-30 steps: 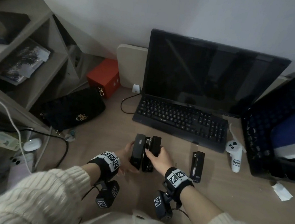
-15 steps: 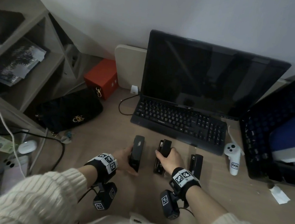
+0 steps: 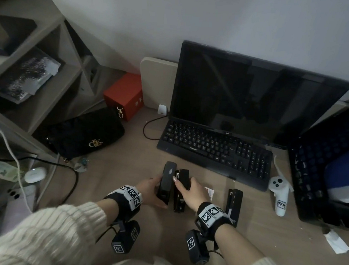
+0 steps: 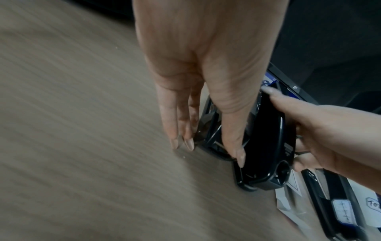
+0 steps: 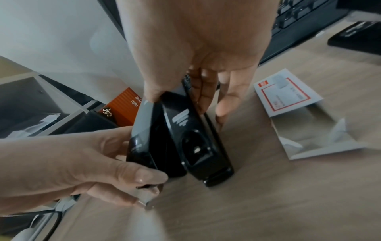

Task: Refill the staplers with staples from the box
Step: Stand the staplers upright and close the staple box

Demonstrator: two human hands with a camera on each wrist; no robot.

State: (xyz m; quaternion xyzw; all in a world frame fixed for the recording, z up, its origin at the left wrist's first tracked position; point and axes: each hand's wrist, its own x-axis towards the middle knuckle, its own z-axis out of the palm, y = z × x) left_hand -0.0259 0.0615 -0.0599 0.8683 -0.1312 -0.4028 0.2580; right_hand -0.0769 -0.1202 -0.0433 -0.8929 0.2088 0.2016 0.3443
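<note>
Two black staplers stand side by side on the desk in front of the keyboard. My left hand [image 3: 152, 188] grips the left stapler [image 3: 167, 177] between thumb and fingers. My right hand [image 3: 190, 191] holds the right stapler [image 3: 179, 203] the same way, thumb on its left face. In the right wrist view the two bodies [image 5: 142, 130] [image 5: 185, 138] touch along their sides. A third stapler [image 3: 234, 204] lies alone further right. The white and red staple box [image 5: 288, 93] lies open just right of my right hand; in the head view it [image 3: 210, 192] is mostly hidden.
A black keyboard [image 3: 214, 150] and monitor [image 3: 255, 101] stand behind the staplers. A white controller [image 3: 279, 195] lies at the right, a black bag [image 3: 81, 133] and a red box [image 3: 124, 95] at the left. A shelf unit [image 3: 23, 82] and cables fill the far left.
Half a second ago the two held staplers were a hand's width apart. My right hand has brought its stapler back left against the one in my left hand.
</note>
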